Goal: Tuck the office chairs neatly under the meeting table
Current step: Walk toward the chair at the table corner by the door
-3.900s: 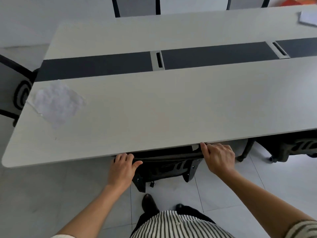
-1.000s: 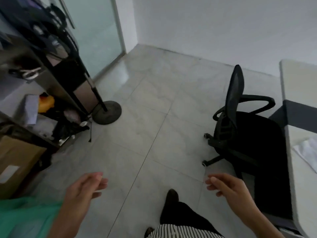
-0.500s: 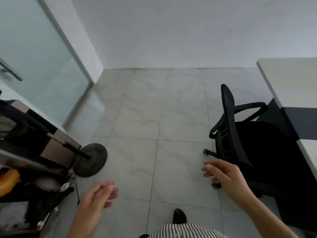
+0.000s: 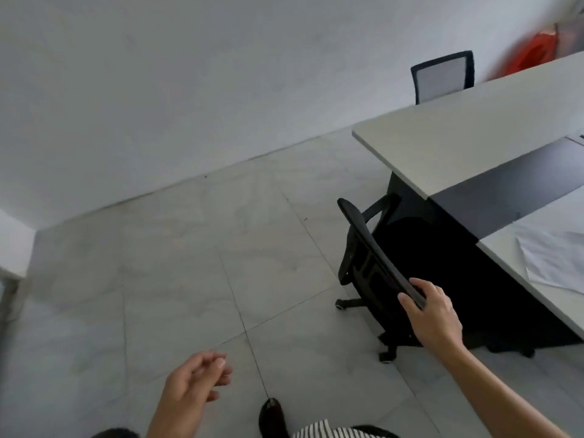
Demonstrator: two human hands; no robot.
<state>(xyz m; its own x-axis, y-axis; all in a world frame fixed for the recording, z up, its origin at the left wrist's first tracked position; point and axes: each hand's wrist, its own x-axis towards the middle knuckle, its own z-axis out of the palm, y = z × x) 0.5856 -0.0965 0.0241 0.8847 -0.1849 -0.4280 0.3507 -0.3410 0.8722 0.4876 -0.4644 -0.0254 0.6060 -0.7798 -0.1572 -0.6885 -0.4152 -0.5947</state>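
Chair: a black mesh-backed office chair (image 4: pixel 373 248) with loop armrests stands on castors at the short end of the long meeting table with a pale grey top (image 4: pixel 458 143). Its seat faces the table and its backrest is on the side away from the table. The seat blends into the dark space below the table end, so how far it sits under cannot be told.
Right hand: the right hand (image 4: pixel 433 314) reaches toward the table end and grips the near top corner of the chair's backrest, with the fingers over the rim and the thumb on its outer face.
Left hand: the left hand (image 4: pixel 192 384) hangs well away from the table and the chair, above the floor. Its fingers are loosely curled and hold nothing.
Table top: a dark grey strip (image 4: pixel 512 191) runs along the middle of the table, and a white sheet of paper (image 4: pixel 556 257) lies on its near half.
Far side of table: a second black-framed chair with a pale mesh back (image 4: pixel 442 75) stands pushed close to the table's far long edge. A blurred orange-red thing (image 4: pixel 534 55) shows beyond it.
Room: a floor of pale grey marbled tiles (image 4: pixel 177 263) spreads out from the table end to a plain white wall (image 4: pixel 189 74).
Person: a dark shoe (image 4: pixel 271 415) and a striped garment (image 4: pixel 319 431) show at the bottom edge.
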